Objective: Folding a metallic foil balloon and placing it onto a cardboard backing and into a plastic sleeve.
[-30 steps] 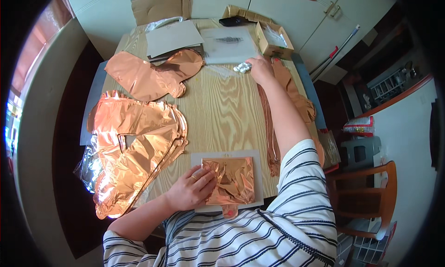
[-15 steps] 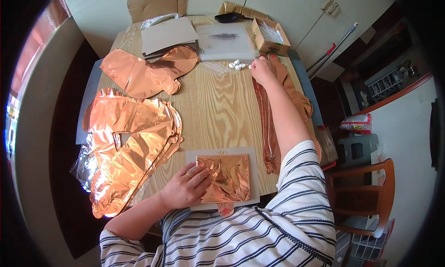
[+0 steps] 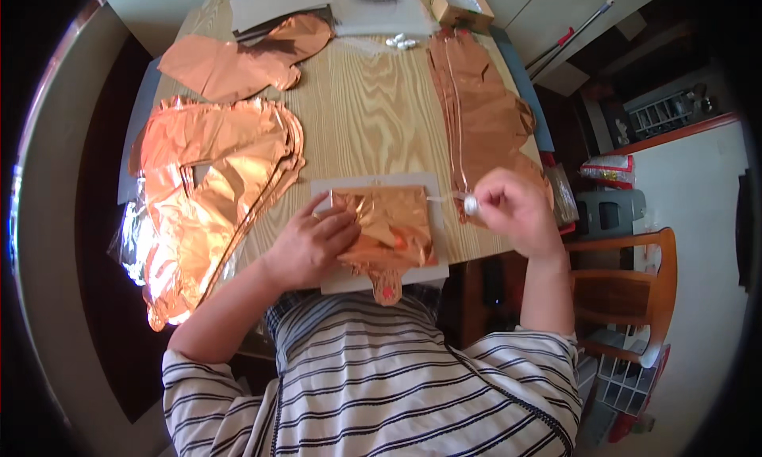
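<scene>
A folded copper-coloured foil balloon (image 3: 389,227) lies on a pale grey card (image 3: 329,279) at the table's near edge. Its tab, with a small red mark, sticks out toward me. My left hand (image 3: 313,241) lies on the balloon's left side, fingers stretched out and resting flat. To the right, my right hand (image 3: 516,211) is raised near the table edge, fingers closed on a small white roll (image 3: 471,205). From the roll a thin translucent strip reaches left to the balloon's upper right corner. Several similar white rolls (image 3: 402,41) sit together at the far side.
Large copper foil balloons (image 3: 218,183) are spread at the left, with another (image 3: 238,64) behind them. More flattened foil (image 3: 484,108) lies along the right. Grey cards (image 3: 278,5), a clear plastic sheet (image 3: 381,9) and a cardboard box (image 3: 456,5) stand far back. A wooden chair (image 3: 619,290) is at right.
My right hand has come back from the white rolls at the far side with one in its fingers. My left hand stays on the folded balloon. The view has tilted nearer to me.
</scene>
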`<state>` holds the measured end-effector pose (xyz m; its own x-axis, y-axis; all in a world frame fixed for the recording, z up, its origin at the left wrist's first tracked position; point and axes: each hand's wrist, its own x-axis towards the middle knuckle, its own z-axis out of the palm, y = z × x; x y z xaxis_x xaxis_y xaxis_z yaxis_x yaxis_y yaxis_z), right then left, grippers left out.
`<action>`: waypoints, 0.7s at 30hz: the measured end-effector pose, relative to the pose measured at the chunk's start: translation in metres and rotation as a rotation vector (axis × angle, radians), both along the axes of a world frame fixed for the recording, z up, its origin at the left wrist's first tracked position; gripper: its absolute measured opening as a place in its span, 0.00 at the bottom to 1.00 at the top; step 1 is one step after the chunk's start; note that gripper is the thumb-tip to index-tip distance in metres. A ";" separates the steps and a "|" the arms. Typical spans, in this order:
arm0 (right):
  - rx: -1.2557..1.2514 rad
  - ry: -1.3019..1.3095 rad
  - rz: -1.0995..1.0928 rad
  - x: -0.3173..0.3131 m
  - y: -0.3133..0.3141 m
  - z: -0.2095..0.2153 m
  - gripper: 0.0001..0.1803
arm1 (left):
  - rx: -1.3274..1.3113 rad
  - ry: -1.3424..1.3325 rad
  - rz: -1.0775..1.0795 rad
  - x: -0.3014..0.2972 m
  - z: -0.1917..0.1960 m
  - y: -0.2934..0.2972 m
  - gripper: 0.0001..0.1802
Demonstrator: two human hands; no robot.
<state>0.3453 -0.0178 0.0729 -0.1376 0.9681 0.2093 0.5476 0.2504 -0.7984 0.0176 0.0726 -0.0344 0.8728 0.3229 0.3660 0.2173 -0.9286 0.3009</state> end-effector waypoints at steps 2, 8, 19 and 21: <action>-0.050 0.118 0.178 -0.017 -0.030 0.006 0.03 | -0.035 0.050 -0.025 -0.001 0.008 0.004 0.27; 0.197 0.031 0.312 -0.090 -0.043 -0.015 0.12 | -0.231 0.033 -0.029 -0.001 0.013 0.018 0.15; 0.271 -0.587 -0.145 -0.101 -0.068 -0.087 0.30 | -0.312 0.084 0.012 -0.002 0.018 0.018 0.15; 0.282 -0.558 -0.097 -0.104 -0.082 -0.083 0.32 | -0.304 0.080 0.005 -0.003 0.017 0.019 0.15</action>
